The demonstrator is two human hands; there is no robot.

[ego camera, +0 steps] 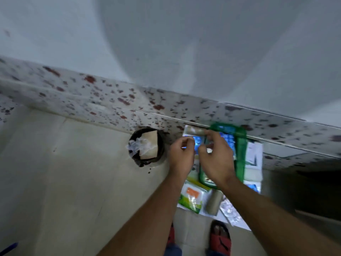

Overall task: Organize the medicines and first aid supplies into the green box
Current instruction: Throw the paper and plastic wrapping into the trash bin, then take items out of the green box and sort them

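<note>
Head view looks steeply down, blurry from motion. Green box [240, 154] sits on the floor [73, 182] against the speckled skirting tile [110, 100] at the far side, open top, blue-printed packs [228, 141] visible inside it. Both hands are over the box's left part. Left hand [181, 156] has fingers curled, thumb and forefinger pinched on something small with a blue edge; what it is cannot be told through the blur. Right hand [216, 157] hovers above the box interior, fingers bent, its grip closed on a tan bandage roll [195, 131] held at the far-left corner of the box, thumb tucked under. More supplies lie loose on white paper sheets [239, 221] near the box: a green-and-orange sachet pack [191, 197] near-left of the box, a second tan bandage roll [215, 201] just right of that pack, a silver blister strip [229, 209] right of the roll, white cartons [253, 163] along the box's right side. Left of the hands, well apart from the box, a dark round floor drain hole [147, 146] holds a piece of cardboard [149, 145] and crumpled clear plastic [136, 145]. At the near edge, feet in red sandals [220, 237] stand on the floor.
</note>
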